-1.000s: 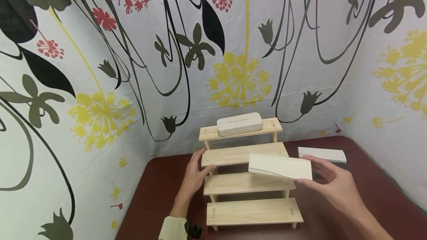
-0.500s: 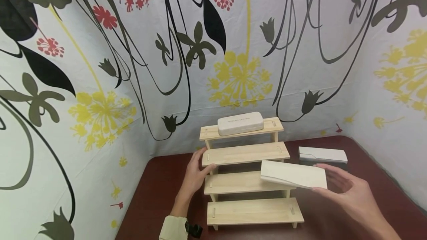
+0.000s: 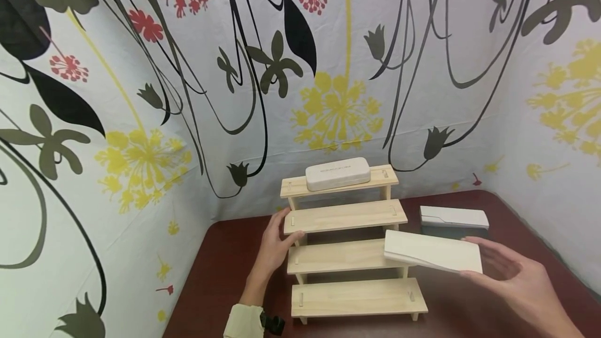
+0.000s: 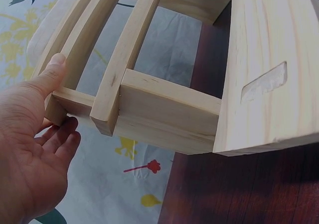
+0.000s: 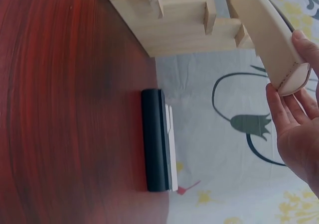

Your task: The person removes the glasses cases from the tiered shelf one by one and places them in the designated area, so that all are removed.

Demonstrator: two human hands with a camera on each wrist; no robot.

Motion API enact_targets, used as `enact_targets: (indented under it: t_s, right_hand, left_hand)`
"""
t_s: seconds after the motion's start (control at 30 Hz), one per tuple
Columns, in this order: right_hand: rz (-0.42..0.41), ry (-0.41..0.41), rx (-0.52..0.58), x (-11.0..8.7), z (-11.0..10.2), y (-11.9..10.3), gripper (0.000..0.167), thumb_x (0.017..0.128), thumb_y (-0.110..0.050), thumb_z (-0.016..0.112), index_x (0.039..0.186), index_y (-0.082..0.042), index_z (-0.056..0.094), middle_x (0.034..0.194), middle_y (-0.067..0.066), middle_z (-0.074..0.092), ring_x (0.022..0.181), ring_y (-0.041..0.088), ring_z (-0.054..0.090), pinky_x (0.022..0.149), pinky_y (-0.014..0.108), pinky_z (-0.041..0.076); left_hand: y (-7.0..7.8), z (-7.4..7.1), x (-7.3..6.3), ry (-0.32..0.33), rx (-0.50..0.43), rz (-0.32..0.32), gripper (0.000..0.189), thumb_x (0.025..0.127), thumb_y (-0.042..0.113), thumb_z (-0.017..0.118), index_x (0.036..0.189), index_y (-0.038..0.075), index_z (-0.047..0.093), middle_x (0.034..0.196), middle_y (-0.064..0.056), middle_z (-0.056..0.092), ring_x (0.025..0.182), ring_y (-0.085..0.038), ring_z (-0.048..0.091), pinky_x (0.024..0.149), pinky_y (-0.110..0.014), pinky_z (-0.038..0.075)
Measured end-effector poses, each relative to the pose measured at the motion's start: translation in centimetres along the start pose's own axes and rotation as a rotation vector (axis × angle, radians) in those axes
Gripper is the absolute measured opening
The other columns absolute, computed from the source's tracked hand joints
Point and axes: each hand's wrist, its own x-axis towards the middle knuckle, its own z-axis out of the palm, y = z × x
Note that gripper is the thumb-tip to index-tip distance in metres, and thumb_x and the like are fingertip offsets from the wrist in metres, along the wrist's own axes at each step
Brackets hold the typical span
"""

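Pinched at its right end, a cream case (image 3: pixel 429 251) is filling the grip of my right hand (image 3: pixel 516 278), my thumb pressing one long side and my fingers bearing on the other. I am holding it by that end, probably so that the rest of its length is staying free of my hand. Its far end is overlapping the right end of the third tier (image 3: pixel 335 257) down in the head view; whether it is touching the wood I cannot tell.

My left hand (image 3: pixel 274 239) is gripping the wooden stand (image 3: pixel 357 298) at the left end of the second tier (image 3: pixel 347 216), thumb and fingers lying on either side of the wood, likely to steady so light a frame.

Farther out, a white case (image 3: pixel 338 173) is lying lengthwise along the top tier (image 3: pixel 385 176), perhaps because that narrow board is suiting its shape. Beyond my right hand, a dark case with a white lid (image 3: pixel 454 223) is resting on the table (image 3: pixel 211 286), beside the stand and apart from it.
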Motion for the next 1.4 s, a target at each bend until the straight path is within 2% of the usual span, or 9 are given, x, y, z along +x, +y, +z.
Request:
enact_targets:
  t_s: [0.1,0.33,0.4,0.6,0.8,1.2,1.4]
  right_hand:
    - [0.006,0.010,-0.013,-0.2,-0.6,0.3,0.065,0.083,-0.005,0.093,0.143,-0.005,0.066,0.130,-0.023,0.071,0.112,-0.015,0.063,0.079,0.012,0.055]
    - [0.094,0.018,-0.058,-0.5,-1.5,0.7,0.065,0.086,-0.019,0.093,0.145,-0.011,0.066,0.126,-0.029,0.069,0.108,-0.023,0.058,0.076,0.008,0.051]
    - [0.098,0.015,-0.065,-0.5,-1.7,0.9,0.066,0.087,-0.019,0.092,0.146,-0.010,0.065,0.126,-0.030,0.068,0.108,-0.024,0.056,0.076,0.007,0.051]
    - [0.153,0.045,-0.127,-0.7,-1.7,2.0,0.070,0.085,-0.030,0.094,0.146,-0.011,0.064,0.120,-0.041,0.059,0.100,-0.030,0.047,0.072,0.005,0.047]
    - [0.203,0.073,-0.151,-0.8,-1.7,2.8,0.074,0.083,-0.036,0.094,0.144,-0.008,0.064,0.116,-0.040,0.058,0.096,-0.029,0.046,0.069,0.006,0.048]
    - [0.242,0.098,-0.141,-0.7,-2.2,4.2,0.075,0.082,-0.036,0.095,0.144,-0.007,0.065,0.112,-0.041,0.057,0.092,-0.028,0.047,0.066,0.008,0.050]
    - [0.255,0.110,-0.132,-0.7,-2.4,4.8,0.075,0.083,-0.035,0.095,0.145,-0.008,0.064,0.110,-0.042,0.057,0.092,-0.028,0.047,0.066,0.007,0.050]
  left_hand:
    - [-0.1,0.0,0.0,0.000,-0.001,0.006,0.081,0.094,0.029,0.085,0.160,0.004,0.044,0.160,-0.015,0.046,0.152,-0.035,0.038,0.121,-0.061,0.031]
    - [-0.3,-0.1,-0.1,0.006,-0.007,0.004,0.080,0.094,0.029,0.085,0.160,0.007,0.045,0.159,-0.013,0.046,0.151,-0.034,0.039,0.120,-0.063,0.031]
    - [-0.3,-0.1,-0.1,0.007,-0.005,0.007,0.080,0.094,0.030,0.085,0.160,0.007,0.045,0.159,-0.013,0.046,0.151,-0.034,0.038,0.120,-0.063,0.031]
    - [-0.5,-0.1,-0.1,0.006,-0.004,0.010,0.080,0.095,0.030,0.084,0.160,0.006,0.044,0.160,-0.011,0.046,0.153,-0.033,0.036,0.120,-0.062,0.031]
    - [-0.6,0.0,-0.1,0.006,-0.007,0.011,0.081,0.095,0.030,0.084,0.160,0.005,0.044,0.160,-0.012,0.046,0.153,-0.033,0.036,0.121,-0.062,0.030]
    - [-0.4,0.1,-0.2,0.010,-0.026,0.013,0.078,0.095,0.029,0.084,0.160,0.007,0.045,0.160,-0.012,0.046,0.152,-0.036,0.037,0.119,-0.066,0.031]
    - [-0.4,0.1,-0.2,0.007,-0.019,0.003,0.079,0.095,0.030,0.084,0.160,0.008,0.044,0.160,-0.012,0.046,0.152,-0.034,0.037,0.119,-0.063,0.031]
